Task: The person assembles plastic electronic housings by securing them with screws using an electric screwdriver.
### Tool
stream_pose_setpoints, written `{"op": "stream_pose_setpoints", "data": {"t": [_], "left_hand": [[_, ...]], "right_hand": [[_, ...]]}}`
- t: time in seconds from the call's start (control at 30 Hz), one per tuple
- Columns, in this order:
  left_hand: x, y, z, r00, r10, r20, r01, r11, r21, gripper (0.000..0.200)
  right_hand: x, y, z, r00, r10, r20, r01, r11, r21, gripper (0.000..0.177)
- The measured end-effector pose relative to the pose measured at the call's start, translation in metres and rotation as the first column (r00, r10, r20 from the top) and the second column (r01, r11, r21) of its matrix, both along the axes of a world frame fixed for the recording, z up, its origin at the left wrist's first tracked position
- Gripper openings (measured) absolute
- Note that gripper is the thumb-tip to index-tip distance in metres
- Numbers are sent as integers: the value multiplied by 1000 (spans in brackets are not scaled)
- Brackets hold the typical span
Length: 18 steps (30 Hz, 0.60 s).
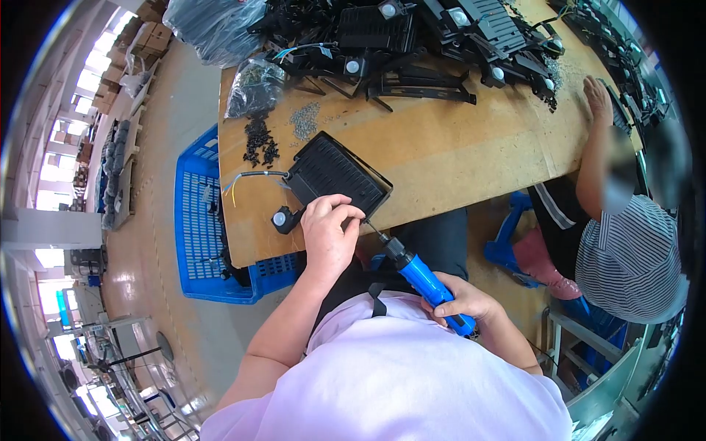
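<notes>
A black floodlight [334, 175] with a ribbed back and a bracket lies on the near part of the table. A round white-domed sensor [281, 219] sits at its left side, and coloured wires [254, 175] stick out. My left hand [331, 231] is closed at the floodlight's near edge, fingers bent and thumb near the corner; any small part between the fingertips is hidden. In my right hand [467, 300] is a blue electric screwdriver [426, 282], gripped around its body. Its thin bit points up-left to the floodlight's near corner, by my left fingertips.
Black screws [259, 140] and silver screws [304, 120] lie in piles beyond the floodlight. More floodlights [375, 29], brackets [423, 87] and plastic bags [213, 29] crowd the far side. A blue crate [193, 290] stands at the left. A co-worker [629, 250] sits at the right.
</notes>
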<state>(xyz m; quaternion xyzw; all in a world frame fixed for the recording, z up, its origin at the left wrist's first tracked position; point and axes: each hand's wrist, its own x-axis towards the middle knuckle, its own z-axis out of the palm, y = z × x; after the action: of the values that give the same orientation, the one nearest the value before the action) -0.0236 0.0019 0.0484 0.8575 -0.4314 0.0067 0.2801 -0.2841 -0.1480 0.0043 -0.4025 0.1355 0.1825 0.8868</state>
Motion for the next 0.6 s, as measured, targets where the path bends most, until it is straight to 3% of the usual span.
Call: {"op": "stream_pose_setpoints", "data": {"t": [0.1, 0.13, 0.17, 0.2, 0.33, 0.6], "left_hand": [[4, -5, 6, 996, -63, 71, 63, 998, 0, 7], [8, -5, 4, 989, -114, 95, 119, 992, -47, 8], [12, -5, -3, 964, -136, 229, 162, 982, -99, 12], [15, -7, -5, 957, -168, 236, 197, 974, -108, 11], [14, 0, -8, 984, -150, 95, 155, 987, -39, 11], [29, 2, -3, 943, -317, 103, 321, 947, -25, 16]], "right_hand": [[-2, 1, -2, 1000, 8, -10, -8, 1000, 20, 69], [-2, 5, -9, 999, -8, -44, 10, 999, 51, 77], [-6, 9, -30, 1000, 4, 16, -4, 999, -35, 76], [-9, 10, -26, 999, 18, -29, -20, 998, -59, 75], [-2, 6, -23, 986, 8, 164, -8, 1000, 2, 65], [-5, 2, -26, 991, 64, 120, -57, 997, -60, 65]]}}
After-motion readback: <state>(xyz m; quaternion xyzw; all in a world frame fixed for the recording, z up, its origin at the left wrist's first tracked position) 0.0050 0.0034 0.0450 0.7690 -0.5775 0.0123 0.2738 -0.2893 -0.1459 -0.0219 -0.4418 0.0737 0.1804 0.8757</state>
